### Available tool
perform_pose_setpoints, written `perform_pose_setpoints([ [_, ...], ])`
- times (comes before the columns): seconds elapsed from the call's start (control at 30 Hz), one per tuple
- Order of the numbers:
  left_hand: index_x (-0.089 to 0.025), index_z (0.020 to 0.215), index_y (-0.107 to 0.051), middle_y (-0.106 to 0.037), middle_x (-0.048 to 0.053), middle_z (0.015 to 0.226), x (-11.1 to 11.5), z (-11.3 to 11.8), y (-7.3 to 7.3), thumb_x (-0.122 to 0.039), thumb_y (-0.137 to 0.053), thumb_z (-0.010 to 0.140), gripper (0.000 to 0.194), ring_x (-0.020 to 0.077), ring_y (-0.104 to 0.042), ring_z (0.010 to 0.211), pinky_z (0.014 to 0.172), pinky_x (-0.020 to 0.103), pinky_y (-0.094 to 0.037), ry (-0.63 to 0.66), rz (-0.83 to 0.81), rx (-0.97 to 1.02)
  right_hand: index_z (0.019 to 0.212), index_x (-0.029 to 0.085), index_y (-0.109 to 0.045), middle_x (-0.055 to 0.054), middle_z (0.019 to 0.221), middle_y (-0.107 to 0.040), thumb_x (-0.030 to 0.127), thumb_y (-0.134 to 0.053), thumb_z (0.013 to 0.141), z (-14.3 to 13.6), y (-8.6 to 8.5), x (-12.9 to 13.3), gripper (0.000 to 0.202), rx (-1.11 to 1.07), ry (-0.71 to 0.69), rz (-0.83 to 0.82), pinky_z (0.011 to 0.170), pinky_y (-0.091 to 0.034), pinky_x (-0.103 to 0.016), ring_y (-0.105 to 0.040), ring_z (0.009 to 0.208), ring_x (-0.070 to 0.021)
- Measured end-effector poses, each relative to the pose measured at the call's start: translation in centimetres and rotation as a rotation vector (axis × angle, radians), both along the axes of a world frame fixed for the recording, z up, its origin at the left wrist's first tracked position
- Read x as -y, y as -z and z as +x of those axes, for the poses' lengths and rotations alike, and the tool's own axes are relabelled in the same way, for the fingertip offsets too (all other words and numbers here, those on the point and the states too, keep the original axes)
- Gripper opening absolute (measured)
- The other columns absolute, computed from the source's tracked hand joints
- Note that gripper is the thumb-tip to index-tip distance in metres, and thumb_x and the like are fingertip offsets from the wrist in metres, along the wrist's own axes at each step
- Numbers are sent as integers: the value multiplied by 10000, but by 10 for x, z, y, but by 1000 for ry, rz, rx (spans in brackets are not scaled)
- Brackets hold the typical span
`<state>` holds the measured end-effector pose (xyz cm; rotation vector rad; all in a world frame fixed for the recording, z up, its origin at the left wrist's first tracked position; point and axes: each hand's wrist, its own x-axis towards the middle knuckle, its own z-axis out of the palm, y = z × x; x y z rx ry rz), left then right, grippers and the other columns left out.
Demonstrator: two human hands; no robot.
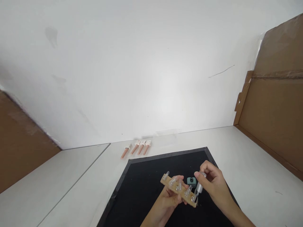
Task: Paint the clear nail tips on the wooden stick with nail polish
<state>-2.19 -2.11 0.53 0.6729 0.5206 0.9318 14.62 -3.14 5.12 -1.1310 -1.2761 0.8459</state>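
Note:
A light wooden strip [174, 186] with several clear nail tips [179, 185] standing along it is held in my left hand [170, 197], tilted down to the right. My left fingers wrap round it from below and behind. Between the thumb and fingers of my right hand [211, 181] is a nail polish brush with a silver cap [200, 187]. Its dark end points down at the nail tip at the strip's right end; whether they touch I cannot tell. Just behind the strip stands a small teal bottle [191, 182] with an uncapped dark neck.
A black mat [142, 176] with a grey taped border lies under both hands. Several pink sticks with white heads [142, 147] rest at the mat's far left. Cardboard panels stand left [21, 138] and right [272, 119], with a white wall [142, 69] behind.

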Motion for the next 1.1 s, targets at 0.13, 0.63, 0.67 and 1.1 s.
perform_pose_setpoints([
  [0.13,-238,898,-723,-704,18,797,0,1,-1,-198,-849,540,382,150,-605,675,638,295,-454,-4,-4,-3,569,223,-349,76,536,-320,301,-600,741,0,3,-2,314,34,17,-32,433,-312,-213,-339,464,-101],
  [0.63,-263,904,-722,-696,17,802,-1,0,-2,-204,-843,552,376,161,-620,708,655,300,-441,6,-29,49,576,222,-359,77,539,-303,353,-627,747,4,1,-5,344,-43,48,-45,435,-319,-212,-318,469,-103],
  [0.67,-264,899,-724,-696,19,802,0,0,-2,-207,-847,546,378,164,-621,710,660,305,-443,9,-31,48,578,224,-353,80,536,-295,367,-626,751,5,0,-6,353,-60,92,-56,432,-318,-211,-308,463,-101],
  [1.1,-264,870,-735,-694,22,785,2,1,-8,-218,-861,512,382,169,-614,699,667,314,-440,23,-38,31,558,216,-367,87,514,-311,483,-668,698,3,1,-9,426,-138,126,-109,395,-300,-197,-303,424,-82],
])
